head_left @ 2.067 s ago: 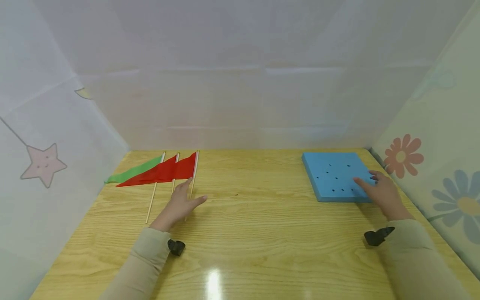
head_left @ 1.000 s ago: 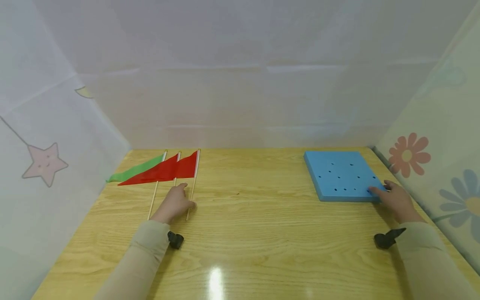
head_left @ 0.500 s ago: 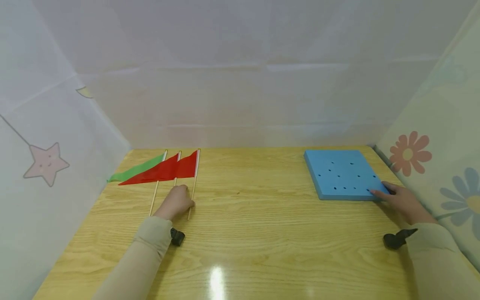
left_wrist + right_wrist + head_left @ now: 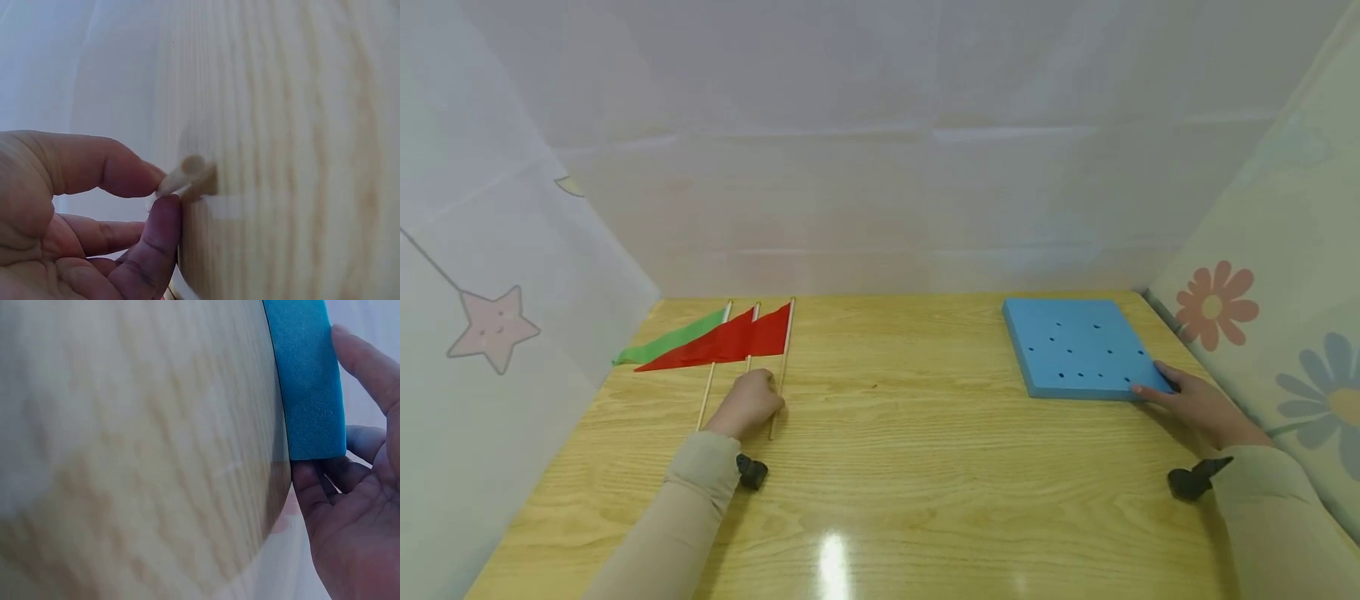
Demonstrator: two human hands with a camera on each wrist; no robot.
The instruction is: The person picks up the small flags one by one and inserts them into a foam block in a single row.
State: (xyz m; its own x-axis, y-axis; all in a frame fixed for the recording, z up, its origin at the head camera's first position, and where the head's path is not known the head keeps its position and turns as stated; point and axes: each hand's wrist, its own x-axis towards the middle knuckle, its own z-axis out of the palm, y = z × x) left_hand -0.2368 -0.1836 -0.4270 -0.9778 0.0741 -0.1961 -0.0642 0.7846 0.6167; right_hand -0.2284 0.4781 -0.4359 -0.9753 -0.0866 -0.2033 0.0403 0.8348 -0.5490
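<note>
Three triangular flags on thin wooden sticks lie side by side at the left of the table: a green flag (image 4: pixel 677 340), a red flag (image 4: pixel 718 343) overlapping it, and the rightmost red flag (image 4: pixel 771 332). My left hand (image 4: pixel 747 405) pinches the lower stick of the rightmost flag between thumb and finger. The left wrist view shows the round end of this stick (image 4: pixel 193 165) close over the wood. At the right, my right hand (image 4: pixel 1208 410) grips the near right corner of a blue foam block (image 4: pixel 1045 367) with several small holes, thumb on top and fingers round the side.
The light wooden table (image 4: pixel 910 467) is enclosed by pale cloth walls (image 4: pixel 880 192) at the back and both sides. Printed flowers mark the right wall and a printed star (image 4: pixel 493 327) the left. Both wrists carry small black cameras (image 4: pixel 752 472).
My left hand has come down from hovering open over the sticks and taken hold of the rightmost one. My right hand has moved from above the block to its near right corner and gripped it.
</note>
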